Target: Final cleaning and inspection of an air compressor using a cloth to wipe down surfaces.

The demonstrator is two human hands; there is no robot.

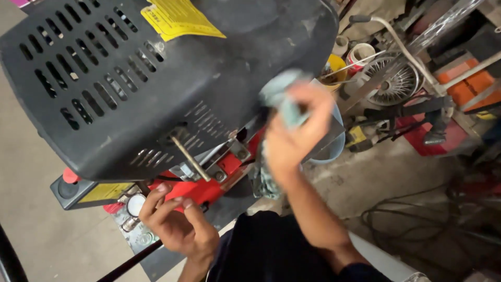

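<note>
The right hand (295, 136) is gripping a pale blue rag (284, 102), fingers closed around it, and pressing it against the side of a large black cover (156, 78). The hand is blurred. The cover is filling the upper left of the view, slotted with vents and carrying a yellow label (177, 18) near its top edge. The left hand (177, 224) is lying below the cover with its fingers loosely curled, tips touching the red frame (203, 188) under it; it is holding nothing. A metal rod (190, 156) is sticking out between cover and frame.

The machine is standing on a bare, dusty concrete floor (36, 230). To the right, the floor is crowded: a spoked wheel (394, 83), an orange crate (469, 83), a yellow tub (336, 65), and black cables (412, 214) lying loose.
</note>
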